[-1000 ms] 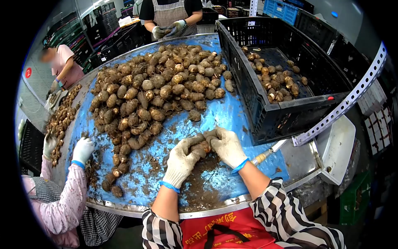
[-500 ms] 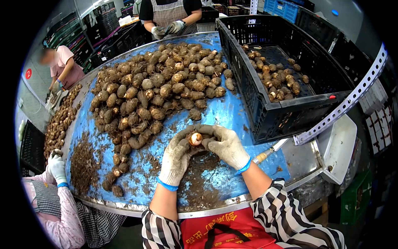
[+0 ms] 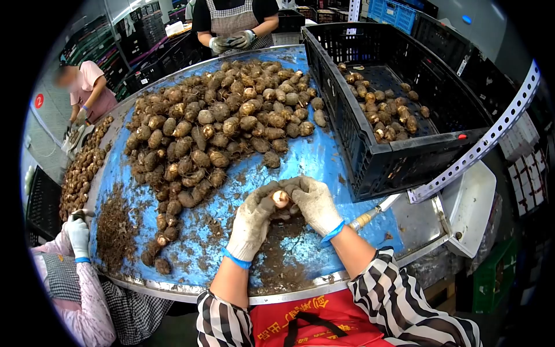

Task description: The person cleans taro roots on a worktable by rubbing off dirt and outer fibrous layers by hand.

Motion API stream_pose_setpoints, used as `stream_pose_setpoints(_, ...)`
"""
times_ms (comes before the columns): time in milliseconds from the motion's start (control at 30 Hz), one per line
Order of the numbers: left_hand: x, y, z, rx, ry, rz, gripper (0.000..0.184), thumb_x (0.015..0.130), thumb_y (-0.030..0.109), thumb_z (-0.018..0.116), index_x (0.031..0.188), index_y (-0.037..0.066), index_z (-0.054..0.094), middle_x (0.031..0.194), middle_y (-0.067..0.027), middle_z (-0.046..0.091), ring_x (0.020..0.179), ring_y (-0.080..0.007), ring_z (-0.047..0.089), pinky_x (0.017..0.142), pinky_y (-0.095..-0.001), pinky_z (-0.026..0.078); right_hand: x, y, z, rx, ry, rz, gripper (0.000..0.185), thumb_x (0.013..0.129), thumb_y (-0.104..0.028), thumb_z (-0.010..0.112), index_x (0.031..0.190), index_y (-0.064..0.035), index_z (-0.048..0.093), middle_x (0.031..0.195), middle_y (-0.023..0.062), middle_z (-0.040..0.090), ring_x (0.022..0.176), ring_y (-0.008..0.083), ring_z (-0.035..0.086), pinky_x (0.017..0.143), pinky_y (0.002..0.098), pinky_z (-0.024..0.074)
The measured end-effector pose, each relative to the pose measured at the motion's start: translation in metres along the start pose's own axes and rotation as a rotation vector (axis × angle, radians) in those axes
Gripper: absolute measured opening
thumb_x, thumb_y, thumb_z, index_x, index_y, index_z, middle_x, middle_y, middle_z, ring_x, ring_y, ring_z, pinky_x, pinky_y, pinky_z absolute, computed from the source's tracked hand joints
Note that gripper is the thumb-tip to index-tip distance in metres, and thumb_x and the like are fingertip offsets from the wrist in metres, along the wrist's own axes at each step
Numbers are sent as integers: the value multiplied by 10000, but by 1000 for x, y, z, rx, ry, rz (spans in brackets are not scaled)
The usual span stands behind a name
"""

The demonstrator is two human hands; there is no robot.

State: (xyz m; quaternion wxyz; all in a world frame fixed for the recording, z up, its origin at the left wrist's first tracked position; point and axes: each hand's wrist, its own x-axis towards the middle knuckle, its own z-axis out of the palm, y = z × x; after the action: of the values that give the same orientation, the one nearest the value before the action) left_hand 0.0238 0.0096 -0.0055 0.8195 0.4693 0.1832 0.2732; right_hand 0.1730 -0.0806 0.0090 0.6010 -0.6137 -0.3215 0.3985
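Observation:
Between my gloved hands is a small taro (image 3: 280,199), its pale cut end facing up towards me. My left hand (image 3: 252,218) curls around it from the left, fingers closed. From the other side my right hand (image 3: 313,203) grips it too, with thumb and fingers bent against it. Both gloves are white with soiled fingers and blue bands at the wrists. Beyond my hands lies a big pile of brown, hairy taros (image 3: 214,124) on the blue table surface (image 3: 309,165). Loose dirt is scattered beneath my hands.
A black crate (image 3: 370,147) holding several taros stands at the right. A knife with a wooden handle (image 3: 362,220) lies beside my right wrist. A white perforated bar (image 3: 485,144) crosses the right side. Other people work at the far edge and on the left.
The taro has shifted slightly to the right and down in my hands, and my fingers have closed in nearer around it. The pile looks the same.

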Motion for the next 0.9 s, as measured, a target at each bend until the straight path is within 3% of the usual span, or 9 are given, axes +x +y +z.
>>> stream_pose_setpoints(200, 3, 0, -10, -121, 5, 57, 672, 903, 358, 746, 1380, -31, 477, 1271, -147, 613, 1054, -243, 666, 859, -377, 595, -3, -4, 6, -30, 57, -226, 348, 948, 64, 476, 1263, 54, 624, 1146, 106, 673, 988, 112, 606, 856, 258, 525)
stream_pose_setpoints(333, -6, 5, -3, -77, -30, 48, 674, 927, 355, 718, 1401, -44, 452, 1263, -149, 609, 1089, -236, 650, 869, -392, 590, -3, -18, 10, -356, 101, -742, 474, 891, 5, 676, 1349, 38, 557, 1310, 194, 614, 1170, 261, 617, 990, 350, 517)
stream_pose_setpoints(400, -3, -1, 0, 102, 6, 69, 607, 952, 290, 673, 1396, -61, 454, 1251, -152, 617, 1073, -242, 660, 886, -345, 573, -5, -15, 13, -636, -47, -527, 768, 736, -162, 788, 1428, -31, 481, 1368, 260, 529, 1274, 410, 531, 1092, 417, 444)
stream_pose_setpoints(467, 0, -14, -6, 18, 58, -15, 537, 949, 247, 667, 1346, -78, 509, 1228, -163, 639, 1051, -237, 666, 898, -323, 554, -6, 0, 13, -563, -54, -523, 727, 803, -161, 752, 1459, -33, 466, 1391, 238, 543, 1295, 363, 536, 1089, 398, 444)
stream_pose_setpoints(533, -3, 6, 5, 451, 151, -67, 441, 951, 202, 663, 1277, -83, 576, 1164, -168, 672, 1005, -211, 669, 880, -308, 544, -10, -15, 5, -463, -214, -187, 795, 806, -186, 755, 1510, -69, 405, 1447, 224, 498, 1325, 348, 517, 1097, 386, 438)
stream_pose_setpoints(567, -5, 6, 4, 638, 105, 47, 378, 963, 162, 621, 1247, -85, 580, 1073, -113, 682, 847, -152, 657, 734, -266, 542, -11, -14, 3, -498, -222, -222, 812, 802, -192, 760, 1518, -76, 395, 1457, 221, 488, 1331, 343, 513, 1096, 383, 440)
stream_pose_setpoints(767, -8, 3, 9, 480, 126, -17, 340, 981, 138, 614, 1228, -95, 600, 1084, -144, 685, 946, -189, 654, 796, -290, 546, -2, 13, 9, -577, -72, -553, 873, 810, -253, 740, 1551, -93, 306, 1455, 242, 456, 1322, 387, 497, 1081, 399, 459)
stream_pose_setpoints(867, -3, 0, 13, 276, 261, 77, 402, 995, 166, 623, 1306, -77, 548, 1093, -135, 682, 964, -197, 664, 828, -313, 565, -7, 0, 25, -750, -148, -162, 983, 795, -315, 774, 1568, -65, 220, 1426, 276, 447, 1297, 432, 494, 1061, 440, 474)
stream_pose_setpoints(900, -1, 0, 7, 265, 297, 79, 411, 990, 204, 645, 1297, -58, 564, 1122, -138, 679, 987, -204, 666, 832, -324, 576, -17, -4, 31, -726, -80, -313, 1081, 720, -316, 845, 1572, -70, 227, 1329, 278, 513, 1215, 445, 555, 1058, 453, 480)
